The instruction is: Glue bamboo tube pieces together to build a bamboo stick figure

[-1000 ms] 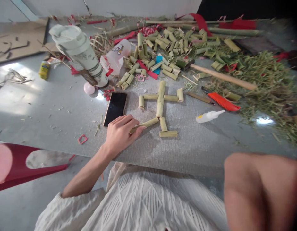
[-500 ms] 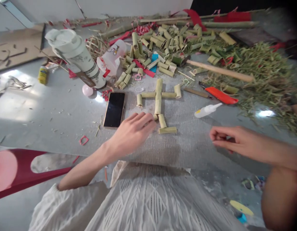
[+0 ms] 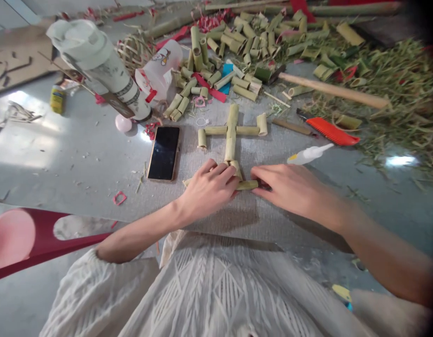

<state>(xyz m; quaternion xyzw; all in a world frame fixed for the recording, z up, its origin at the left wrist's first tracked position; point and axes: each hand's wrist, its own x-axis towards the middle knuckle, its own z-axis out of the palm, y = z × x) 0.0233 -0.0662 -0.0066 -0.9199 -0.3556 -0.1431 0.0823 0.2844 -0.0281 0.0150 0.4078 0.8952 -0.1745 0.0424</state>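
Note:
Cut bamboo pieces lie on the table as a stick figure, with an upright body [image 3: 231, 146], two arms [image 3: 248, 130] and bent ends. At its foot, a short bamboo piece [image 3: 247, 185] lies crosswise. My right hand [image 3: 297, 189] pinches the right end of this piece between thumb and fingers. My left hand [image 3: 210, 189] is closed with curled fingertips over the piece's left end, against the slanted leg piece [image 3: 235, 168]. The left leg is mostly hidden under my left hand; a bamboo tip [image 3: 187, 182] shows beyond it.
A phone [image 3: 163, 153] lies left of the figure. To the right are a white glue bottle [image 3: 309, 154] and an orange-handled tool [image 3: 332, 131]. Behind stand a white tumbler [image 3: 104, 70] and a pink-white cup [image 3: 160, 70], before heaped bamboo pieces [image 3: 248, 37] and shavings [image 3: 406, 93].
My right hand has come left from beside the glue bottle and taken the crosswise bamboo piece's end. My left hand has shifted slightly right onto the foot pieces. The view has tilted a little.

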